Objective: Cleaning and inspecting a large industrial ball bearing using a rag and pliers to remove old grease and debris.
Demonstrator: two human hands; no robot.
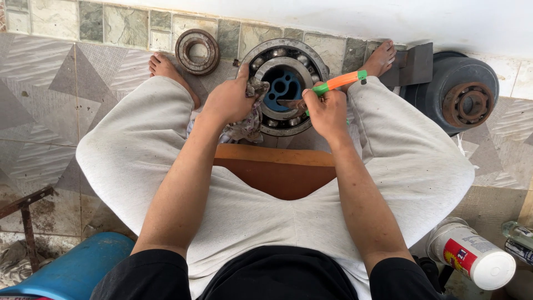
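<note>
Left hand [229, 101] clenched a rag [250, 119] against large bearing [284, 83]; right hand [326, 111] grasped orange-green tool [340, 82] at its rim.

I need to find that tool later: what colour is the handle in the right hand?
Orange with green ends; the handle shows best in the head view, gripped by the right hand.

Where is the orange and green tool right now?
In the head view, the orange and green tool is in the right hand, just right of centre, over the large bearing standing between the person's feet.
</note>
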